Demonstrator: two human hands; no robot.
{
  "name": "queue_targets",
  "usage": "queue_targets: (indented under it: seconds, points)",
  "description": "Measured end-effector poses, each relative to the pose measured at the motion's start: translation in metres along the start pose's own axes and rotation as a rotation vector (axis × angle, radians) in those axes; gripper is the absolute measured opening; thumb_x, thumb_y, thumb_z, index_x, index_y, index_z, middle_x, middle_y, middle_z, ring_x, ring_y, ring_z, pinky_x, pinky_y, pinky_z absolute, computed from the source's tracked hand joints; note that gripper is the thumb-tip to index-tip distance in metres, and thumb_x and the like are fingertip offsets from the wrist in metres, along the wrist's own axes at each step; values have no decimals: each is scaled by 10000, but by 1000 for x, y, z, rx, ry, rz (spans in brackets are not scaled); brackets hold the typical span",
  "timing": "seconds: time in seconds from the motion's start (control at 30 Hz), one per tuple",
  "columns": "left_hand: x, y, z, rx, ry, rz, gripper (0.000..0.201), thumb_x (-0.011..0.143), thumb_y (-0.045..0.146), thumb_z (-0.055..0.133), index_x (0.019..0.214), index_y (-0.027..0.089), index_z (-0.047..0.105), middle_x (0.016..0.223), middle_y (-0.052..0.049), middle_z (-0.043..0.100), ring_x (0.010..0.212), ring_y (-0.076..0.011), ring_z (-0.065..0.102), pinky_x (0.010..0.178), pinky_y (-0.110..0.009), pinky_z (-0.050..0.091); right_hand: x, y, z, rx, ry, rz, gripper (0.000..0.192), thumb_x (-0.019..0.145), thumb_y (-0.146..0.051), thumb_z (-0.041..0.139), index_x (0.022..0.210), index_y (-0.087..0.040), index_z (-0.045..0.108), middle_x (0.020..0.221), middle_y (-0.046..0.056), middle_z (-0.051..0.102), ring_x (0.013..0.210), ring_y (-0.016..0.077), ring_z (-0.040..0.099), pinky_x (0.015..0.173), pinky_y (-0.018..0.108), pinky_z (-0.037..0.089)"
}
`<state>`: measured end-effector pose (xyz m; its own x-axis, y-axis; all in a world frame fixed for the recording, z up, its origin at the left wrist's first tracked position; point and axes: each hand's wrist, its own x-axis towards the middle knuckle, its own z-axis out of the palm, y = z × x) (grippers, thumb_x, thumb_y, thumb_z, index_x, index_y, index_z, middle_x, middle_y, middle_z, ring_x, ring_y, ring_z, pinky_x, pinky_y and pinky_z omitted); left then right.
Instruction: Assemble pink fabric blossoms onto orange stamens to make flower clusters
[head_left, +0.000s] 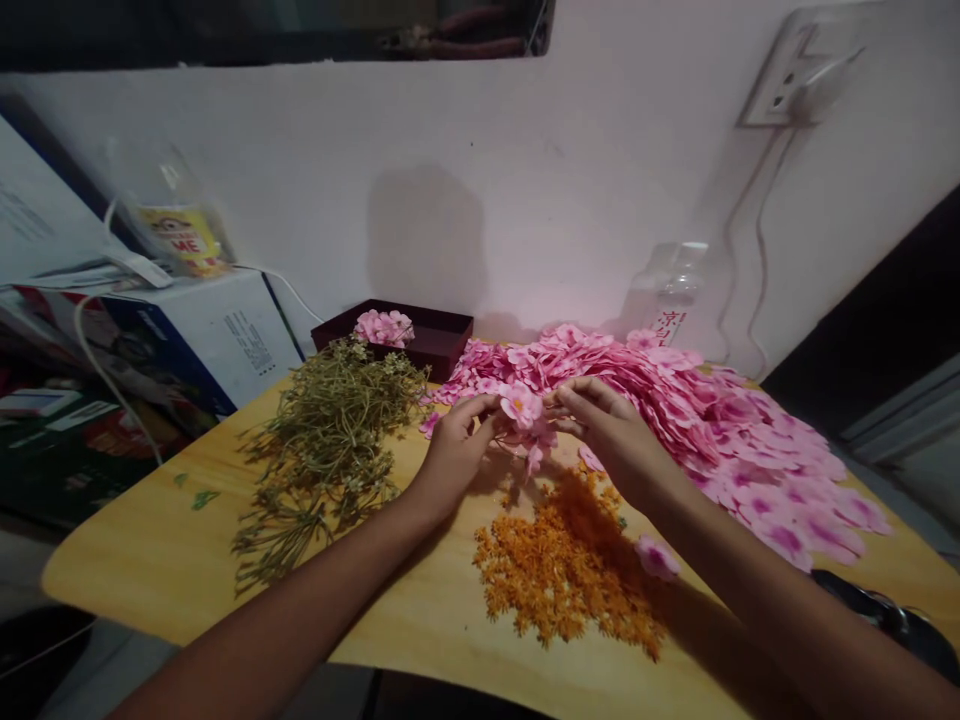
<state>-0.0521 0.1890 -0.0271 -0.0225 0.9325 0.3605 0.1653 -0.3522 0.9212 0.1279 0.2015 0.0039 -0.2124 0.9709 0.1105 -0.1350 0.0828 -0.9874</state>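
While a loose heap of green stems lies at the left of the wooden worktop before a dark tray, the left hand and the right hand meet above the middle, fingertips pinched together on one pink flower. Just below them spreads a pile of orange flower centres, and to the right a broad drift of pink petals.

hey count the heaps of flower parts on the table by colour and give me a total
Pink petal heap: 1
Orange centre heap: 1
Green stem heap: 1
Total: 3 heaps

Both hands, left hand and right hand, hold one pink flower between them.
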Motion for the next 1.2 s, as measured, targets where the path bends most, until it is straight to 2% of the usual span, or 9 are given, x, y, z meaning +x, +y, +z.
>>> queue_targets:
  seconds: [0.07,0.17,0.23,0.37,0.53,0.63,0.83,1.07,1.2]
  points:
    - [3,-2,-1,-137,8,-65,280,800,313,600,1033,163,643,1085,-70,666,1013,-196,584,906,-311,412,-3,-9,-3,-114,-32,-36,176,786,-390,651,824,-219,632,767,-10,620,657,98,574,613,217,471]
    - [5,-2,-1,-256,36,-112,307,783,309,622,1062,180,628,1105,-58,664,1035,-182,578,912,-292,412,-11,-19,2,-302,-329,36,228,829,-418,586,883,-215,676,652,-6,633,482,93,528,464,223,436]
    - [4,-2,1,-313,50,-148,315,760,306,645,1050,184,625,1096,-54,666,1008,-175,589,878,-278,433,-16,-18,10,-374,-477,104,245,834,-409,574,956,-225,681,705,15,673,527,123,585,489,251,468]
    - [1,-4,5,-419,33,-250,349,724,310,677,1042,182,607,1046,-54,676,891,-167,620,764,-268,476,-14,4,19,-413,-311,55,183,767,-340,660,900,-219,696,884,55,703,749,187,652,636,308,515]
    - [-2,-2,10,-564,-6,-256,272,717,236,684,976,171,632,1022,-48,678,933,-159,612,836,-273,465,-6,21,17,-65,-53,158,194,710,-258,708,885,-188,665,831,40,701,721,186,667,631,306,536]
    - [-4,1,11,-620,-72,-300,286,751,280,681,1007,165,621,967,-49,687,842,-157,629,753,-275,491,-7,17,18,126,-101,162,246,726,-251,710,951,-159,668,924,51,701,777,152,669,723,276,540]
    - [-3,3,10,-820,-49,-369,275,642,218,785,873,138,658,831,-13,682,746,-108,611,707,-216,468,-8,13,20,429,-117,320,160,762,-208,690,905,-135,697,895,49,717,758,114,674,735,211,554]
    - [-1,0,6,-1130,-154,-553,122,743,166,698,857,137,664,810,-9,672,733,-97,601,705,-216,459,-10,8,20,619,-104,425,204,807,-115,611,993,-79,686,963,86,716,773,99,672,754,177,562]
    - [-1,3,4,-1164,-161,-543,69,755,143,674,821,130,661,776,-14,666,698,-103,597,691,-221,467,-11,8,21,656,-127,436,205,791,-125,632,985,-83,680,964,83,710,815,108,667,778,192,554]
